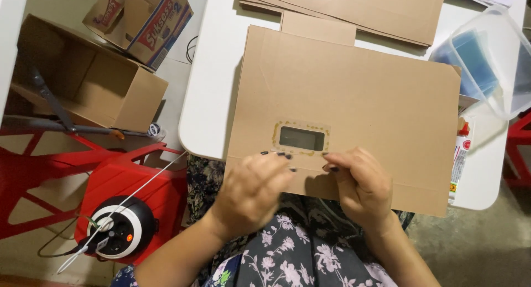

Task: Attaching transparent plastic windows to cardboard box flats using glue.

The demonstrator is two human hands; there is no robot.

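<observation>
Both hands, left hand point(251, 190) and right hand point(359, 184), press fingertips flat (nothing pinched) on matte cardboard sheet point(354, 93) beside its rectangular window point(301, 138).

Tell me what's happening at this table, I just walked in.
A person presses both hands on a brown cardboard sheet lying on a white table. The left hand and right hand have their fingertips at the lower edge of a small rectangular window cut in the sheet, ringed with yellowish glue.
</observation>
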